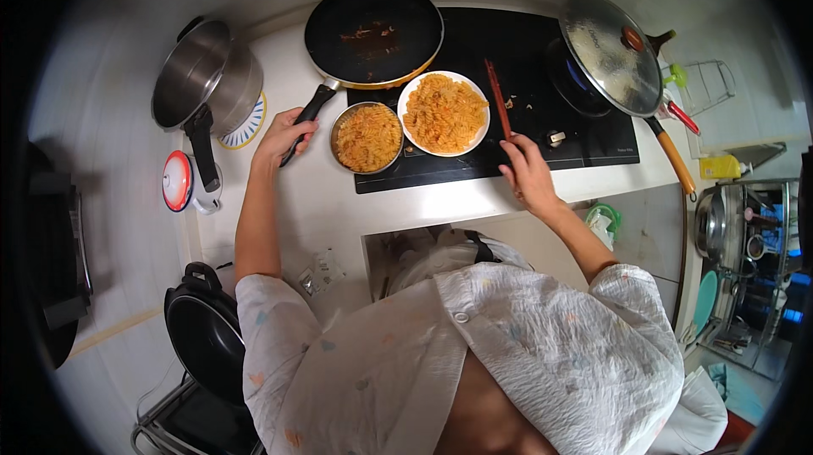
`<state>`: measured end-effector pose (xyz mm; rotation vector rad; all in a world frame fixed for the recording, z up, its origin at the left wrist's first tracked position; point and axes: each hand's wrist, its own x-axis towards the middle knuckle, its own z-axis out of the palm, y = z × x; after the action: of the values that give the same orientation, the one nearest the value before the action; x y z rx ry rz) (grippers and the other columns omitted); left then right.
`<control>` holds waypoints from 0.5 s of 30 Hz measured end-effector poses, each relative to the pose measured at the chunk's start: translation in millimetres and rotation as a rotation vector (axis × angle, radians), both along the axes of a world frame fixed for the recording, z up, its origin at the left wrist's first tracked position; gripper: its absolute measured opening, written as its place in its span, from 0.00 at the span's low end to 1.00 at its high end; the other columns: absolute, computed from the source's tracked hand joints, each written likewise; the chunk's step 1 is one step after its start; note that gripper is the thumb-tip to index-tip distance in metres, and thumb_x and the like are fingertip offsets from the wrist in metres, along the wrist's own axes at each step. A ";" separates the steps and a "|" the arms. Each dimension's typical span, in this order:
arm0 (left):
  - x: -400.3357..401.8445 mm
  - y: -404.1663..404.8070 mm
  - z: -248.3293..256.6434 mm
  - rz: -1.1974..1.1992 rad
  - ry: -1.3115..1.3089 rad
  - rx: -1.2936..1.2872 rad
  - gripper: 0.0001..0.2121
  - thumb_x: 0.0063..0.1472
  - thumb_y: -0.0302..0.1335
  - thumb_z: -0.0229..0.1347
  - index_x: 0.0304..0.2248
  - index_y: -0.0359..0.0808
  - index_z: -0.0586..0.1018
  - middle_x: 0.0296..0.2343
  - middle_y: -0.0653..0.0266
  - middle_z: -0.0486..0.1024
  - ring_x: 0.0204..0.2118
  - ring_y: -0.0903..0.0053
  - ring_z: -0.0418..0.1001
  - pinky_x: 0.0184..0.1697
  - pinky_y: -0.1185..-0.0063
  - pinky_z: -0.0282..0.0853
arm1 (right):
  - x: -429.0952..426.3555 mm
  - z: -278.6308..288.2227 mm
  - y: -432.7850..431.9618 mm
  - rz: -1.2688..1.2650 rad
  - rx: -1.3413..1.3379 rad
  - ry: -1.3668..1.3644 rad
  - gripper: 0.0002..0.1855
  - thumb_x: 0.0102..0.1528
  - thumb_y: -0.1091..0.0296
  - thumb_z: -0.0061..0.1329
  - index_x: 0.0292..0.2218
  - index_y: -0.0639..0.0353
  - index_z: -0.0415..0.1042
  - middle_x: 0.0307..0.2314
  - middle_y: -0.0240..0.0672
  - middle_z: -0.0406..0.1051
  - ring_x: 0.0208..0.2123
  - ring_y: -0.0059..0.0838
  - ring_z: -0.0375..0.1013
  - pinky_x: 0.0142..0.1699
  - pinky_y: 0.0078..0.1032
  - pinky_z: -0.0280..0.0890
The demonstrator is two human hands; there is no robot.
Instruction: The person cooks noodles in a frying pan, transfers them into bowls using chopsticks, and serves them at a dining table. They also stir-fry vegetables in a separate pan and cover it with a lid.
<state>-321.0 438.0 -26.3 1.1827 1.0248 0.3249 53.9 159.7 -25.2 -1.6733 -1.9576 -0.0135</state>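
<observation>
My left hand (pixel 289 135) grips the black handle of a dark frying pan (pixel 371 33), which sits at the back left with brown sauce smears and small scraps inside. In front of the pan is a metal bowl (pixel 366 137) full of sauced spiral pasta. Beside it a white plate (pixel 444 153) carries a heap of the same pasta (pixel 444 113). Reddish wooden chopsticks (pixel 498 99) stretch from my right hand (pixel 528 174), over the stove right of the plate. Its fingers are around their near end.
On the right of the black cooktop (pixel 495 36), a steamy glass-lidded pan (pixel 610 55) stands over a blue flame, its wooden handle (pixel 675 163) jutting past the counter edge. A tall steel pot (pixel 209 80) and a red-rimmed enamel pot (pixel 178 181) stand left. Food scraps lie near the knob (pixel 556 139).
</observation>
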 end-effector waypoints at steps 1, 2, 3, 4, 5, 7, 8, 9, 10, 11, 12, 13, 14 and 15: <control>-1.8 2.8 -2.1 -0.014 0.041 0.020 0.06 0.53 0.22 0.55 0.31 0.33 0.72 0.15 0.70 0.66 0.11 0.87 0.60 0.12 0.87 0.53 | 0.6 -6.5 2.5 0.023 0.013 -0.034 0.26 0.46 0.78 0.54 0.47 0.64 0.61 0.44 0.48 0.60 0.44 0.47 0.65 0.47 0.33 0.64; -3.1 5.2 -5.7 -0.028 0.081 0.040 0.06 0.54 0.23 0.55 0.31 0.34 0.72 0.16 0.70 0.67 0.11 0.87 0.60 0.13 0.87 0.53 | 2.2 -11.1 3.3 0.032 0.006 -0.079 0.27 0.46 0.75 0.55 0.46 0.66 0.60 0.44 0.49 0.60 0.45 0.48 0.64 0.48 0.34 0.64; -2.2 9.7 -10.2 -0.046 0.119 0.064 0.06 0.54 0.24 0.55 0.31 0.34 0.72 0.16 0.70 0.67 0.12 0.87 0.61 0.13 0.87 0.54 | 5.3 -18.3 5.4 0.036 0.018 -0.112 0.27 0.45 0.74 0.55 0.45 0.67 0.60 0.44 0.50 0.60 0.45 0.49 0.64 0.48 0.35 0.63; 0.2 13.1 -13.9 -0.069 0.145 0.106 0.07 0.54 0.28 0.56 0.30 0.34 0.73 0.17 0.71 0.69 0.14 0.87 0.63 0.16 0.87 0.56 | 7.9 -22.4 8.9 0.034 0.029 -0.114 0.27 0.45 0.72 0.55 0.45 0.67 0.60 0.44 0.50 0.60 0.45 0.49 0.64 0.49 0.36 0.63; 0.0 16.5 -16.1 -0.095 0.214 0.178 0.08 0.54 0.30 0.56 0.30 0.34 0.74 0.17 0.72 0.68 0.15 0.87 0.63 0.17 0.87 0.57 | 10.6 -26.3 13.7 0.032 0.041 -0.117 0.27 0.45 0.71 0.55 0.45 0.67 0.60 0.44 0.50 0.60 0.45 0.49 0.63 0.49 0.37 0.62; 9.5 20.4 -16.0 -0.155 0.343 0.330 0.11 0.54 0.34 0.57 0.30 0.35 0.75 0.18 0.74 0.68 0.17 0.88 0.63 0.20 0.87 0.57 | 21.5 -31.9 25.0 0.042 0.034 -0.137 0.29 0.42 0.69 0.57 0.44 0.68 0.60 0.43 0.49 0.61 0.45 0.47 0.63 0.51 0.35 0.60; 10.0 21.8 -17.3 -0.181 0.393 0.397 0.13 0.53 0.37 0.59 0.31 0.34 0.76 0.18 0.75 0.68 0.18 0.89 0.63 0.21 0.87 0.57 | 24.4 -33.5 30.0 0.053 0.030 -0.165 0.29 0.42 0.68 0.57 0.44 0.68 0.60 0.42 0.49 0.61 0.46 0.45 0.63 0.51 0.35 0.59; 10.0 23.1 -19.1 -0.206 0.440 0.469 0.16 0.52 0.40 0.60 0.32 0.34 0.77 0.19 0.75 0.68 0.20 0.89 0.63 0.23 0.87 0.56 | 31.4 -37.3 37.9 0.105 0.036 -0.167 0.28 0.42 0.67 0.56 0.42 0.68 0.61 0.42 0.48 0.62 0.46 0.44 0.62 0.52 0.34 0.59; 9.3 24.2 -26.3 -0.167 0.413 0.493 0.20 0.50 0.40 0.61 0.35 0.31 0.76 0.21 0.72 0.70 0.22 0.87 0.64 0.25 0.86 0.59 | 34.6 -38.5 40.7 0.107 0.046 -0.206 0.25 0.42 0.67 0.56 0.41 0.67 0.63 0.41 0.48 0.62 0.46 0.44 0.62 0.52 0.34 0.58; 8.5 23.3 -28.8 -0.126 0.391 0.520 0.24 0.48 0.40 0.63 0.39 0.28 0.76 0.23 0.68 0.72 0.25 0.86 0.66 0.28 0.84 0.62 | 36.1 -34.5 42.7 0.109 0.033 -0.231 0.25 0.40 0.68 0.57 0.39 0.67 0.63 0.41 0.47 0.62 0.46 0.44 0.63 0.52 0.34 0.58; 16.6 19.9 -18.6 -0.101 0.431 0.540 0.28 0.47 0.42 0.64 0.42 0.28 0.74 0.24 0.68 0.71 0.25 0.85 0.66 0.29 0.84 0.62 | 42.1 -32.0 41.7 0.130 0.034 -0.242 0.27 0.38 0.68 0.57 0.40 0.67 0.63 0.41 0.47 0.62 0.46 0.44 0.63 0.52 0.34 0.58; 23.8 14.7 -7.6 -0.074 0.470 0.561 0.32 0.46 0.43 0.65 0.45 0.28 0.73 0.24 0.68 0.71 0.25 0.84 0.66 0.29 0.83 0.63 | 47.7 -29.6 38.7 0.150 0.034 -0.253 0.29 0.37 0.68 0.57 0.41 0.68 0.63 0.40 0.47 0.62 0.46 0.43 0.63 0.52 0.34 0.58; 21.4 14.2 -2.5 -0.010 0.497 0.676 0.33 0.46 0.43 0.65 0.46 0.27 0.72 0.24 0.68 0.70 0.25 0.83 0.66 0.29 0.83 0.63 | 47.9 -24.1 37.1 0.143 0.054 -0.223 0.29 0.37 0.68 0.55 0.42 0.69 0.63 0.41 0.48 0.62 0.46 0.43 0.63 0.53 0.34 0.58; 23.1 15.6 1.1 0.053 0.516 0.792 0.35 0.45 0.44 0.65 0.48 0.27 0.71 0.23 0.67 0.69 0.24 0.82 0.66 0.29 0.82 0.64 | 50.8 -19.5 32.7 0.133 0.074 -0.194 0.29 0.38 0.69 0.54 0.43 0.70 0.63 0.41 0.49 0.62 0.46 0.44 0.63 0.53 0.34 0.58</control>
<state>-297.9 453.5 -25.2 2.0233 1.4345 0.5069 104.7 192.3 -44.7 -1.5404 -2.1802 -0.2034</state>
